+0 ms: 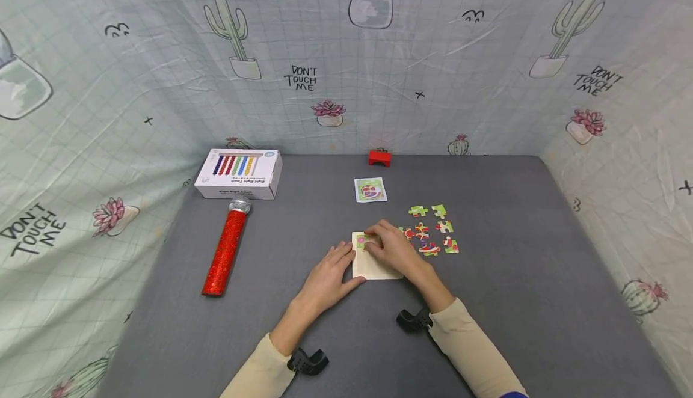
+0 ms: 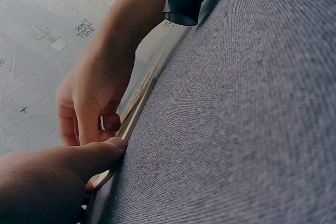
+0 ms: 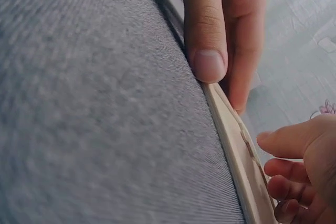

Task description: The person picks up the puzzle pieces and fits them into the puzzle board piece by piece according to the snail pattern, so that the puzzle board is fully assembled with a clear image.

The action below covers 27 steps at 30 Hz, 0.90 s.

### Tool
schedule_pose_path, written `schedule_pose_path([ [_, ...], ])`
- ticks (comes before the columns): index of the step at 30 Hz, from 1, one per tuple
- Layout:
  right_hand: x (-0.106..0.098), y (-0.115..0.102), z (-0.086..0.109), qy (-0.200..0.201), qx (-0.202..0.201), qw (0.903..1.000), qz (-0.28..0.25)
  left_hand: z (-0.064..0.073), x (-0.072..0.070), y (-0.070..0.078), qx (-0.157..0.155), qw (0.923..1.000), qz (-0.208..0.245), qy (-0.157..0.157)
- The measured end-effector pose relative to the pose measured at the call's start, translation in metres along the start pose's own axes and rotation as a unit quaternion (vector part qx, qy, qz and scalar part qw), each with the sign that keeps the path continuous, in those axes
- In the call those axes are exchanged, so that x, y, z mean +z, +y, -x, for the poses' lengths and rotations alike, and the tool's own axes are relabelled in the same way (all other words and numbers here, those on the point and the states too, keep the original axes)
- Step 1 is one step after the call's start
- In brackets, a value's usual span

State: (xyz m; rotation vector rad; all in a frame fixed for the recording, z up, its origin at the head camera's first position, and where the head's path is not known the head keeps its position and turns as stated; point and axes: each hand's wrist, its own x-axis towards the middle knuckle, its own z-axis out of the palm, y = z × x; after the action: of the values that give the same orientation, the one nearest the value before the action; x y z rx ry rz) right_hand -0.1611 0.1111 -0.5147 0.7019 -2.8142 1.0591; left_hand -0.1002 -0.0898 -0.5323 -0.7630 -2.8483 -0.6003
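A pale wooden puzzle board [image 1: 379, 270] lies flat on the grey table. My left hand [image 1: 326, 278] rests at its lower left corner, the fingers fairly straight along the left side. In the left wrist view the left thumb [image 2: 102, 153] presses on the board's near edge. Over the upper left of the board, my right hand [image 1: 397, 251] has thumb and index finger around a green-and-pink puzzle piece [image 1: 361, 240]. The right wrist view shows the other right fingers [image 3: 286, 188] curled above the board, but not the piece. The right hand hides part of the board.
Loose puzzle pieces [image 1: 429, 249] lie right of the board. Behind it is a small picture card [image 1: 370, 190], with a red arch block [image 1: 379, 158] farther back. At left are a red glittery microphone [image 1: 223, 257] and a white box [image 1: 238, 175]. A patterned cloth [image 1: 346, 49] hangs behind.
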Motion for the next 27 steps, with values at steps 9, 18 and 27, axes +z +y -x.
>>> schedule_pose_path([
  [9,-0.011,0.008,0.001,0.011,0.005,0.9999,0.008,0.001,0.000,0.001,-0.002,1.0000,0.003,-0.001],
  [18,-0.029,0.024,-0.004,0.018,0.024,0.9992,0.026,0.000,0.000,0.001,-0.003,1.0000,0.003,0.004],
  [27,-0.044,0.042,-0.010,0.025,0.038,0.9982,0.038,0.000,-0.001,0.001,-0.001,1.0000,0.001,0.008],
])
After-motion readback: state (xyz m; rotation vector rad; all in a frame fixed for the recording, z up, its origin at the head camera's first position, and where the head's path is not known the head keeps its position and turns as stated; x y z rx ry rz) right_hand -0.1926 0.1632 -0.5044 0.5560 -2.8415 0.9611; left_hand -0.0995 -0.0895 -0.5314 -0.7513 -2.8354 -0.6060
